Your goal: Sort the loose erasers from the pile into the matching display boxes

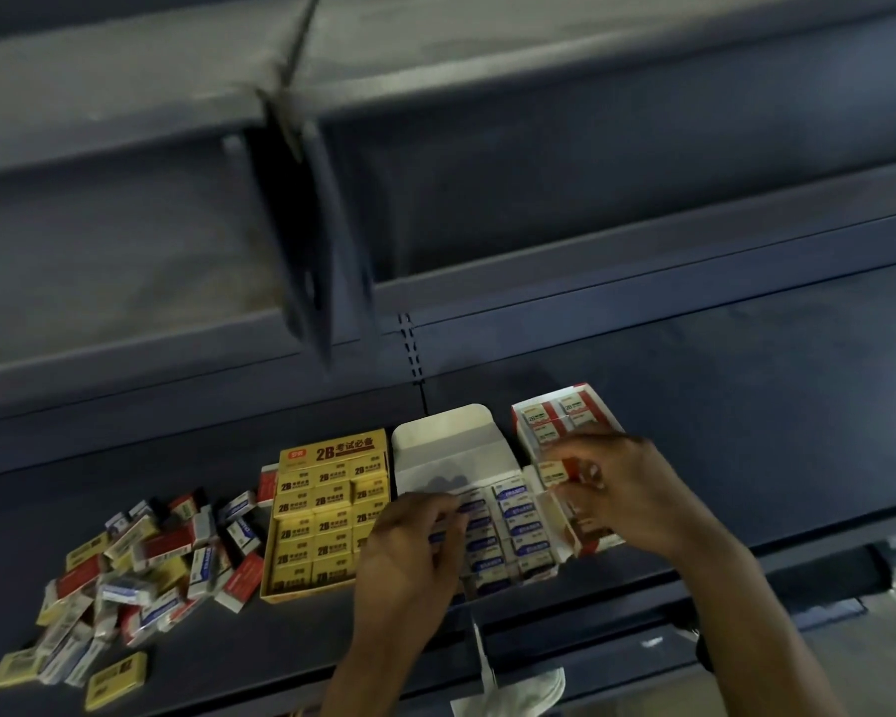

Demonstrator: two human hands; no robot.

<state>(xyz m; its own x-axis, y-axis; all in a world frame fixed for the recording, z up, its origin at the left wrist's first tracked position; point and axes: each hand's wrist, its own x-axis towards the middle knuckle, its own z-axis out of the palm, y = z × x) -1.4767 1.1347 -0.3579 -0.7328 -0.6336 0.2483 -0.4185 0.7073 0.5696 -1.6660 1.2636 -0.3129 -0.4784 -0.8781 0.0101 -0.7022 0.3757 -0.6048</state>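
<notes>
Below shelf edge: a white crumpled item [513, 685] is cut off by the bottom of the frame; you cannot identify it.
Front edge: one yellow eraser [116, 680] lies alone near the lip of the shelf [746, 483], just in front of the pile.
Left hand [409, 551]: fingers curled down, tips on the blue-sleeved rows of the blue display box [518, 535]. The hand hides that box's left column, so you cannot tell whether it grips an eraser.
Right hand [616, 489]: thumb and fingers pinch a red eraser [557, 470] at the near end of the red display box [565, 416]. The hand and wrist cover that box's near half.
Pile of loose erasers [141, 566]: heaped on the shelf left of the boxes, with yellow, red and blue sleeves mixed; print is too blurred to read.
Yellow display box [327, 514]: filled in rows, standing between the pile and the blue display box; its right near corner is behind the left hand.
Lid flap [451, 447]: white, standing open at the far end of the blue display box.
Open room: bare shelf surface to the right of the red display box and behind all three boxes.
Upper shelves [125, 137]: dark and motion-blurred; a bracket [306, 251] hangs between them, its detail not legible.
</notes>
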